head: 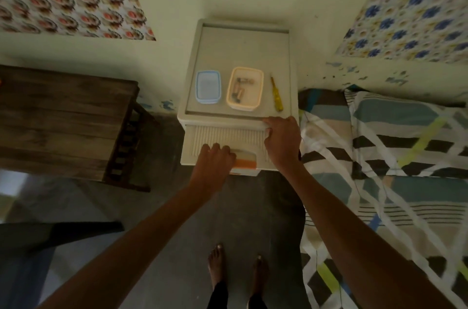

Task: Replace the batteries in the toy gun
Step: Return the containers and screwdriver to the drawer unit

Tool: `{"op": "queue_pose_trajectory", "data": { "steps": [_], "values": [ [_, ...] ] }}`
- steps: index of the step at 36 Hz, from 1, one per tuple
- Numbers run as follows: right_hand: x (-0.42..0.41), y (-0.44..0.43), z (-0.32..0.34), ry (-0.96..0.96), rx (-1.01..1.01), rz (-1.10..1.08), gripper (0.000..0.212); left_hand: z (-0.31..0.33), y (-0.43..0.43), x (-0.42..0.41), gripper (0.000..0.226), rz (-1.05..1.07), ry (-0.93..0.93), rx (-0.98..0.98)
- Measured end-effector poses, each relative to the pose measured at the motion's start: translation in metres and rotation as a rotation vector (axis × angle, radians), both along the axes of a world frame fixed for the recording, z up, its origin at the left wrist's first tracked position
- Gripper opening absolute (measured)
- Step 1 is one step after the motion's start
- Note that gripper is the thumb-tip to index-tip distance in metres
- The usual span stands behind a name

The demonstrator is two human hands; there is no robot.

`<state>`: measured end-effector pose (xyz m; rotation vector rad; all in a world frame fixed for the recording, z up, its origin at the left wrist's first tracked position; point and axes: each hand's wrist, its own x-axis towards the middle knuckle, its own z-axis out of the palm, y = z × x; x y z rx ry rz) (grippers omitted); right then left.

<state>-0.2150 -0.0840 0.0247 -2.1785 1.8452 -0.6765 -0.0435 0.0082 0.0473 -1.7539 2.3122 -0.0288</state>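
On the cabinet [243,50], a beige tub [229,96] holds batteries [239,93]; left fingers [218,148] clasp drawer handle [245,160], right fingers [269,122] the rim [228,116].

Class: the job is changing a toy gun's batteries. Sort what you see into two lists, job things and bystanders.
For the job: batteries in the cream tub; yellow screwdriver; drawer the left hand grips.
Lying about: blue-lidded box; wooden table; patterned bedding.

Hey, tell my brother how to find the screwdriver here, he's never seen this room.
A white drawer unit stands between the wooden table and the bed. On its top, right of the two boxes, lies the screwdriver. It is thin and yellow, while its neighbours are a blue box and a cream box.
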Motion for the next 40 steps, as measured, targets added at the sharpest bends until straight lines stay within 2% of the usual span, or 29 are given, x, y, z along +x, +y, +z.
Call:
{"op": "queue_pose_trajectory", "data": {
  "steps": [11,17,20,21,23,24,26,28,29,31,32,34,35,37,40],
  "values": [
    [0.002,0.005,0.005,0.006,-0.025,-0.009,0.031,0.001,-0.049,0.01,0.02,0.068,0.075,-0.061],
    [0.007,0.008,0.013,0.085,0.012,-0.002,0.027,-0.005,-0.04,0.013,0.04,0.094,0.203,-0.037],
    [0.008,0.003,0.018,0.052,0.088,-0.032,0.015,0.009,-0.038,0.011,0.022,0.139,0.282,-0.133],
    [0.009,-0.002,0.023,-0.017,0.101,-0.072,0.011,0.015,-0.041,0.013,0.015,0.199,0.374,-0.208],
    [0.016,-0.012,0.034,-0.146,0.141,-0.146,0.014,0.031,-0.048,0.018,0.012,0.428,0.679,-0.334],
    [0.021,-0.018,0.04,-0.214,0.193,-0.181,0.019,0.037,-0.054,0.023,0.014,0.552,0.826,-0.393],
    [0.036,-0.033,0.049,-0.372,0.354,-0.271,0.029,0.043,-0.069,0.036,0.028,0.754,0.94,-0.483],
    [0.047,-0.046,0.053,-0.499,0.519,-0.338,0.039,0.043,-0.087,0.049,0.044,0.933,1.009,-0.403],
    [0.051,-0.05,0.054,-0.572,0.577,-0.362,0.036,0.039,-0.097,0.058,0.049,1.028,1.093,-0.284],
    [0.056,-0.054,0.053,-0.737,0.638,-0.406,0.018,0.035,-0.11,0.071,0.054,1.18,1.375,-0.014],
    [0.057,-0.057,0.052,-0.777,0.645,-0.421,0.012,0.029,-0.116,0.078,0.048,1.196,1.487,0.07],
    [0.055,-0.059,0.052,-0.803,0.659,-0.42,0.015,0.025,-0.121,0.082,0.019,1.167,1.569,0.069],
    [0.055,-0.058,0.053,-0.835,0.668,-0.405,0.017,0.025,-0.122,0.082,0.012,1.173,1.585,0.053],
    [0.055,-0.054,0.054,-0.896,0.65,-0.407,0.013,0.027,-0.122,0.08,0.016,1.19,1.629,0.055],
    [0.053,-0.037,0.051,-0.857,0.551,-0.471,0.018,0.026,-0.108,0.079,0.018,1.165,1.62,0.083]
  ]
}}
